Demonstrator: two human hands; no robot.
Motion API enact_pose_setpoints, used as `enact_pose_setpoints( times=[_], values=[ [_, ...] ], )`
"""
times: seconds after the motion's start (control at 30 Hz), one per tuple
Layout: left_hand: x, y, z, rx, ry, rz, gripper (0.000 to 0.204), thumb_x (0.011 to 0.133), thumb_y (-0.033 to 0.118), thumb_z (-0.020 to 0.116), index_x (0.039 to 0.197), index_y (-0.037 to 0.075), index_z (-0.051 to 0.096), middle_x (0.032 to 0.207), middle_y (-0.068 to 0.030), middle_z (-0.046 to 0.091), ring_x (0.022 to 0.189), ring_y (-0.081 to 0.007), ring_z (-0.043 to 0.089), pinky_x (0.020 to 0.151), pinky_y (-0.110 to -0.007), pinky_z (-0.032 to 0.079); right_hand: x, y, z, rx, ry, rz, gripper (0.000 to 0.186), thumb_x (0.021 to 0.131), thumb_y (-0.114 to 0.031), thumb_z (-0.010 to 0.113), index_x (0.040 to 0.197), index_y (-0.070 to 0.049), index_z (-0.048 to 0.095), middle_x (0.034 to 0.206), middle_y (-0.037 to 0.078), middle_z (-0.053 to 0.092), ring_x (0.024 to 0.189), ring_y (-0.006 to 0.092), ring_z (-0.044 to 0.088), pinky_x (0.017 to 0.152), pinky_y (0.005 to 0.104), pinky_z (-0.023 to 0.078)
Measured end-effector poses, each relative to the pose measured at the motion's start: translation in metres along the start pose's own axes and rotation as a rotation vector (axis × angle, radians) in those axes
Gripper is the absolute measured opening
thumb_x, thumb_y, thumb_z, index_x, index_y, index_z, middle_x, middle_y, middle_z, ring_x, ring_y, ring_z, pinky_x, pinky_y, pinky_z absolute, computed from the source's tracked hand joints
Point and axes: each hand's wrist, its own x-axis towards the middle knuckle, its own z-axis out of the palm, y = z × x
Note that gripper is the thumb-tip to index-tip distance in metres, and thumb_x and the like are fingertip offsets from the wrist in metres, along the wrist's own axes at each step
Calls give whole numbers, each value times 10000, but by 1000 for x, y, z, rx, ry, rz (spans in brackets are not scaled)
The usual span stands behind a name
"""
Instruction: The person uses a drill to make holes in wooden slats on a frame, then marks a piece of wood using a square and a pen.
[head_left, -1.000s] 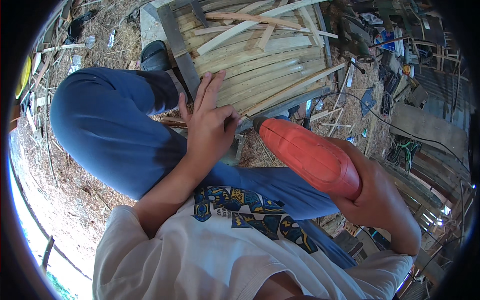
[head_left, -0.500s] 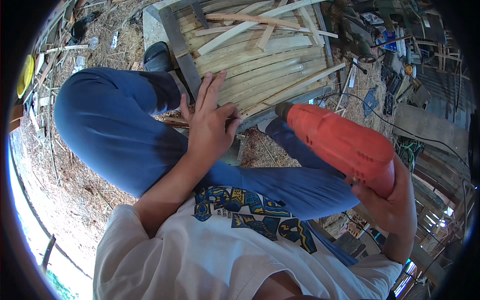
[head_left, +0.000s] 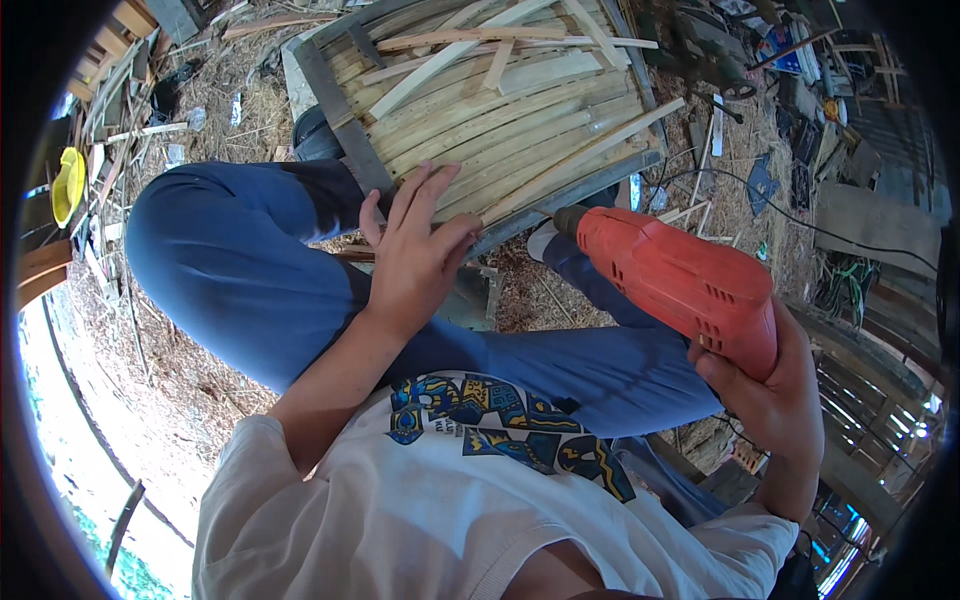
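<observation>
My right hand [head_left: 765, 390] grips the handle of a red power drill [head_left: 680, 270]. The drill's dark chuck points left, beside the near rail of a wooden slatted panel [head_left: 510, 135] framed in grey timber. Over the near left corner of that panel is my left hand [head_left: 415, 260], three fingers stretched out. Its index finger and thumb are bent together at the near rail, by the lower end of a thin wooden strip [head_left: 590, 160]; what they pinch, if anything, is hidden. The strip lies slantwise along the near side of the panel.
Several loose wooden strips [head_left: 440, 75] lie across the panel's far part. My bent legs [head_left: 240, 270] flank its near side. A black cable [head_left: 810, 215] runs over the littered ground at right. A yellow bowl-like thing [head_left: 68, 187] is at far left, with scrap wood around.
The view has shifted slightly, so the panel sits a little further left. The drill's front has dipped slightly and remains at the near rail. My left hand stays at the panel's corner.
</observation>
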Motion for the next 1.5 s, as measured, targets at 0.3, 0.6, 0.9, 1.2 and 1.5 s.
enact_pose_setpoints(
  times=[0.3,0.6,0.9,1.2,1.5],
  values=[
    [1,3,-7,78,-5,47,230,879,166,854,1075,285,863,1645,-12,581,1567,-322,479,1218,-640,238,-5,25,-6,111,37,11,627,922,-19,808,1508,30,589,1183,96,755,1071,150,695,985,352,546],
    [0,-1,-1,84,-3,50,338,878,130,859,1175,287,813,1632,-41,562,1582,-333,448,1199,-683,258,-1,31,-7,83,-13,-63,674,909,-90,828,1519,41,575,1255,148,757,1146,202,712,1039,389,541],
    [3,-5,-3,-44,-25,-40,302,853,140,893,1140,227,853,1689,-76,523,1677,-373,306,1237,-681,218,11,11,6,-16,-126,-78,741,891,-123,863,1550,20,557,1327,192,745,1222,274,722,1089,425,531],
    [6,-5,2,-105,52,-46,215,849,145,895,1052,207,860,1682,-77,530,1647,-358,373,1188,-722,227,18,-10,18,-79,-127,-9,744,911,-128,864,1567,15,544,1373,208,733,1284,306,717,1097,430,531],
    [7,-6,-3,-150,54,-39,204,777,86,889,961,164,845,1638,-78,572,1649,-344,379,1184,-717,236,19,-13,20,-173,-125,-98,749,897,-90,905,1535,55,541,1147,75,751,1035,139,702,961,329,553]
  ],
)
